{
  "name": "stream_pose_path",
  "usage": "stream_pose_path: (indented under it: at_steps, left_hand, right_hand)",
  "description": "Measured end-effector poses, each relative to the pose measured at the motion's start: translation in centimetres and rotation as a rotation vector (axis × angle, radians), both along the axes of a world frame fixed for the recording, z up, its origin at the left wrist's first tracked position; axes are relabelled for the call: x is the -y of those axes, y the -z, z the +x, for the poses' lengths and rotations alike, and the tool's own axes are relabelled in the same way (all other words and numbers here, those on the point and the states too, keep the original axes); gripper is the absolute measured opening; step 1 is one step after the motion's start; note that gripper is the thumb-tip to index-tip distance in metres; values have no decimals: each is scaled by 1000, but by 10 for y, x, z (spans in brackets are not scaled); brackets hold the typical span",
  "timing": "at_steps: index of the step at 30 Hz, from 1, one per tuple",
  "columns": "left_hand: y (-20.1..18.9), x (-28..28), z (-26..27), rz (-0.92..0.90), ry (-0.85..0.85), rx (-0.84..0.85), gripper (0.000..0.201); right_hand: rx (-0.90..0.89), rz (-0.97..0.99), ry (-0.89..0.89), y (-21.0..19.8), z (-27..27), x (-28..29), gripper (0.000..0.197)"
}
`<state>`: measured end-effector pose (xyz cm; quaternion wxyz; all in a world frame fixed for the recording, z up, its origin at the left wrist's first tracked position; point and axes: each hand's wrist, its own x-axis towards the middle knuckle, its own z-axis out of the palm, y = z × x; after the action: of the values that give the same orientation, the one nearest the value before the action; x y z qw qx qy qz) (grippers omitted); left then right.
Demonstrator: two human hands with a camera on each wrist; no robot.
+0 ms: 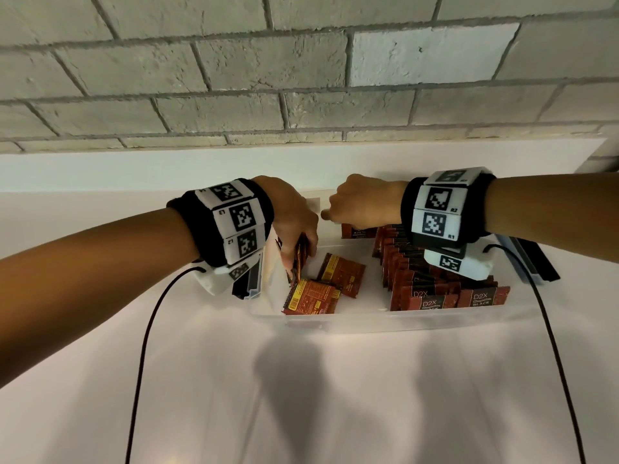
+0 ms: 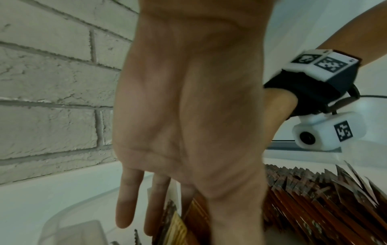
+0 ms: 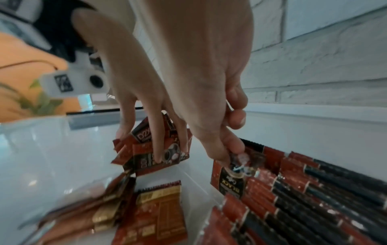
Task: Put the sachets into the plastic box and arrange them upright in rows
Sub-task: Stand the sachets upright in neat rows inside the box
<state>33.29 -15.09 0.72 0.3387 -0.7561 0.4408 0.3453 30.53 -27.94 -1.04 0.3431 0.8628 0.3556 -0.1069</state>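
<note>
A clear plastic box (image 1: 385,321) stands on the white table. Its right half holds rows of upright red-and-black sachets (image 1: 418,272) (image 3: 314,190) (image 2: 314,199). Two sachets lie flat (image 1: 341,271) (image 3: 159,207) on the box floor at left centre. At the box's left end my left hand (image 1: 296,259) (image 2: 159,199) grips a bundle of several sachets (image 1: 298,256) (image 3: 171,154) on edge. My right hand (image 1: 348,212) (image 3: 232,152) is over the back of the box, thumb and forefinger pinching one sachet (image 1: 356,231) (image 3: 228,179) at the far end of the rows.
A grey brick wall (image 1: 301,78) rises just behind the table. Blue-grey and black parts (image 1: 529,259) stick out at the box's right end, and similar ones (image 1: 251,283) at its left. Black cables (image 1: 144,346) trail from both wrists over the bare table front (image 1: 301,380).
</note>
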Motion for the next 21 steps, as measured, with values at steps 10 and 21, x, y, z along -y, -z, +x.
stream_pose_path:
  at_steps: [10, 21]
  left_hand:
    - [6, 3, -3, -7, -108, 70, 57]
    - [-7, -17, -1, -585, -417, -141, 60]
  right_hand:
    - [2, -158, -114, 10, -5, -13, 17]
    - [-181, 1181, 702, -57, 4, 40, 25]
